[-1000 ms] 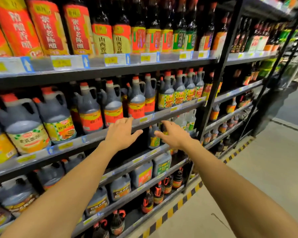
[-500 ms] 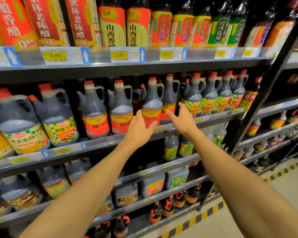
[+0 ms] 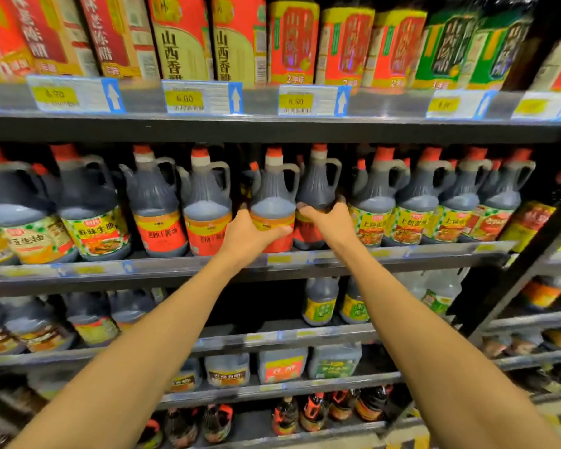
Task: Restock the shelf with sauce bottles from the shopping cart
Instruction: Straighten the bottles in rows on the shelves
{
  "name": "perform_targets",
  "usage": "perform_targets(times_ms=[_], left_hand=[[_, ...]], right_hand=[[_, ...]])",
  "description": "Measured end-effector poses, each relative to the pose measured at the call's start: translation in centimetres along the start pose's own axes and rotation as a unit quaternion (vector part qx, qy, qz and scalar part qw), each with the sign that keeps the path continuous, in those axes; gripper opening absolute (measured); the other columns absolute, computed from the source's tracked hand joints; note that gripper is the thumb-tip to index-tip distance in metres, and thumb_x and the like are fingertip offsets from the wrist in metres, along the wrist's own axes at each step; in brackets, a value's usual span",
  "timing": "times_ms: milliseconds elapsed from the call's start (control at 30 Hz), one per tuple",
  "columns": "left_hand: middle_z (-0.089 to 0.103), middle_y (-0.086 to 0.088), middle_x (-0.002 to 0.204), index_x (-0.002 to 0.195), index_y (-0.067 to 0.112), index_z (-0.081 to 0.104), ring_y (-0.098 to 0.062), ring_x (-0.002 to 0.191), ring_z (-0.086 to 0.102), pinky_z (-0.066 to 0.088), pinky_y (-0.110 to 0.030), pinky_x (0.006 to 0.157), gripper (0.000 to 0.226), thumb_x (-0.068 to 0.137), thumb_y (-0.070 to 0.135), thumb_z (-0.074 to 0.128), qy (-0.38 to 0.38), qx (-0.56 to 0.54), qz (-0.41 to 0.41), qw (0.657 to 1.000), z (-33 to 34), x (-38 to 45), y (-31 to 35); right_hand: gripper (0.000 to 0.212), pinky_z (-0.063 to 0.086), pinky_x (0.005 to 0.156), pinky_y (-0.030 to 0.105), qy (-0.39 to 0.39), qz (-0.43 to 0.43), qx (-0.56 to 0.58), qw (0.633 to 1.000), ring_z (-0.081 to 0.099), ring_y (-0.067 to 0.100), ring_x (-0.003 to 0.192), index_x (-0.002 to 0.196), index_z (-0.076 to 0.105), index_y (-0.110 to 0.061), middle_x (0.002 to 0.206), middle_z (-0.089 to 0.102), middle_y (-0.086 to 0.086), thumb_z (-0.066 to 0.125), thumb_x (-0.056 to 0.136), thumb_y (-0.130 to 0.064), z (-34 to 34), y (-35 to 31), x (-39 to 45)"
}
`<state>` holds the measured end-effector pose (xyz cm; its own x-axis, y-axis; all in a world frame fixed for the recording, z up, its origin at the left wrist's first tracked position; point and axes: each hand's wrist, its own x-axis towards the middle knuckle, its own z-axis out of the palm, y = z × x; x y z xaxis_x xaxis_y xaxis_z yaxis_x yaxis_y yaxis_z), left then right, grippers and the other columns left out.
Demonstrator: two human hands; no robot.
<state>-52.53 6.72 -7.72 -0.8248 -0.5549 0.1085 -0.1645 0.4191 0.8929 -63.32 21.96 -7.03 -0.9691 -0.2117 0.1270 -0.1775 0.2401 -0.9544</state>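
Note:
Two dark sauce jugs with red caps and red-orange labels stand side by side on the middle shelf [image 3: 208, 267]. My left hand [image 3: 248, 233] grips the left jug [image 3: 272, 192] round its lower body, thumb across the label. My right hand [image 3: 329, 222] wraps round the right jug [image 3: 318, 186] at label height. Both jugs stand upright at the shelf's front edge. The shopping cart is out of view.
More red-labelled jugs [image 3: 157, 202] stand to the left and green-labelled jugs [image 3: 415, 202] to the right. Tall vinegar bottles [image 3: 237, 37] fill the shelf above, with price tags [image 3: 201, 97] along its rail. Lower shelves hold smaller bottles [image 3: 319, 301]. A black upright post [image 3: 512, 280] is at right.
Both hands rose from below the shelf edge to the middle shelf and closed round two neighbouring jugs. The camera moved in closer to the shelf.

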Motion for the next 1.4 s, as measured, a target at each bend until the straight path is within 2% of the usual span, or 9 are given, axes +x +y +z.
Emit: perform_targets(times_ms=[233, 433, 600, 700, 833, 967, 1133, 1267, 1400], left_hand=[[0.066, -0.004, 0.125, 0.126, 0.01, 0.056, -0.018, 0.106, 0.062, 0.048, -0.029, 0.084, 0.073, 0.071, 0.042, 0.091, 0.049, -0.005, -0.008, 0.999, 0.9, -0.8, 0.3], [0.064, -0.008, 0.128, 0.123, 0.01, 0.055, -0.027, 0.116, 0.062, 0.049, -0.033, 0.086, 0.072, 0.071, 0.047, 0.09, 0.109, 0.008, -0.012, 0.994, 1.8, -1.6, 0.7], [0.065, -0.009, 0.118, 0.111, 0.01, 0.053, -0.031, 0.112, 0.062, 0.053, -0.047, 0.091, 0.067, 0.071, 0.051, 0.087, 0.137, 0.024, -0.003, 0.99, 2.3, -1.9, 0.4], [0.064, -0.007, 0.117, 0.109, 0.011, 0.053, -0.029, 0.11, 0.061, 0.051, -0.041, 0.086, 0.065, 0.072, 0.052, 0.087, 0.139, 0.035, 0.007, 0.99, 2.3, -2.0, 0.4], [0.059, 0.0, 0.108, 0.107, 0.013, 0.051, -0.022, 0.101, 0.057, 0.044, -0.034, 0.079, 0.06, 0.075, 0.049, 0.086, 0.138, 0.038, 0.02, 0.99, 2.2, -2.3, 0.3], [0.057, 0.002, 0.107, 0.108, 0.014, 0.049, -0.02, 0.099, 0.056, 0.044, -0.033, 0.077, 0.06, 0.076, 0.049, 0.085, 0.139, 0.042, 0.029, 0.989, 2.3, -2.3, 0.1], [0.059, -0.007, 0.123, 0.118, 0.012, 0.045, -0.031, 0.117, 0.058, 0.051, -0.048, 0.092, 0.073, 0.075, 0.059, 0.081, 0.121, 0.085, 0.039, 0.988, 2.4, -2.6, 0.0], [0.058, -0.009, 0.127, 0.121, 0.012, 0.043, -0.034, 0.12, 0.057, 0.05, -0.055, 0.095, 0.084, 0.068, 0.063, 0.084, 0.131, 0.094, 0.031, 0.986, 2.4, -3.0, 0.4], [0.061, -0.008, 0.124, 0.118, 0.012, 0.045, -0.033, 0.116, 0.06, 0.053, -0.052, 0.091, 0.081, 0.067, 0.062, 0.085, 0.142, 0.092, 0.029, 0.985, 2.2, -2.9, 0.5]], right_hand=[[0.096, 0.053, 0.101, 0.045, -0.027, -0.007, 0.006, 1.0, 0.064, 0.021, 0.113, 0.142, 0.041, -0.009, 0.125, 0.066, 0.004, 0.093, 0.067, -0.04, -0.5, 0.6, 0.9], [0.091, 0.055, 0.097, 0.042, -0.035, -0.021, -0.024, 0.999, 0.066, 0.023, 0.11, 0.14, 0.045, -0.009, 0.121, 0.069, 0.005, 0.092, 0.069, -0.04, -1.4, 0.6, 1.1], [0.099, 0.055, 0.1, 0.041, -0.047, -0.007, 0.001, 0.999, 0.066, 0.02, 0.113, 0.143, 0.047, -0.007, 0.123, 0.07, 0.003, 0.095, 0.064, -0.042, -1.9, 0.4, 0.6], [0.096, 0.058, 0.097, 0.042, -0.085, -0.007, 0.012, 0.996, 0.072, 0.015, 0.107, 0.134, 0.057, -0.01, 0.116, 0.075, 0.0, 0.096, 0.055, -0.05, -2.4, 1.0, 0.9], [0.07, 0.057, 0.086, 0.026, -0.153, 0.001, 0.018, 0.988, 0.069, 0.008, 0.105, 0.131, 0.055, -0.009, 0.116, 0.073, -0.004, 0.092, 0.075, -0.028, -3.7, 0.8, 0.6], [0.073, 0.056, 0.094, 0.033, -0.192, 0.028, 0.016, 0.981, 0.066, 0.013, 0.112, 0.132, 0.053, -0.01, 0.125, 0.069, 0.0, 0.092, 0.074, -0.032, -4.3, 0.8, 0.9], [0.074, 0.048, 0.084, 0.025, -0.122, 0.012, 0.027, 0.992, 0.058, 0.012, 0.111, 0.138, 0.044, -0.01, 0.127, 0.058, -0.004, 0.087, 0.081, -0.03, -3.2, 1.0, -0.5], [0.083, 0.052, 0.097, 0.04, -0.04, -0.036, -0.016, 0.998, 0.057, 0.022, 0.12, 0.133, 0.044, -0.011, 0.133, 0.056, 0.005, 0.092, 0.071, -0.038, -1.4, 1.9, -1.8], [0.09, 0.053, 0.097, 0.049, 0.006, -0.051, -0.058, 0.997, 0.056, 0.03, 0.122, 0.13, 0.042, -0.011, 0.134, 0.054, 0.011, 0.093, 0.065, -0.048, 0.0, 2.1, -2.2]])
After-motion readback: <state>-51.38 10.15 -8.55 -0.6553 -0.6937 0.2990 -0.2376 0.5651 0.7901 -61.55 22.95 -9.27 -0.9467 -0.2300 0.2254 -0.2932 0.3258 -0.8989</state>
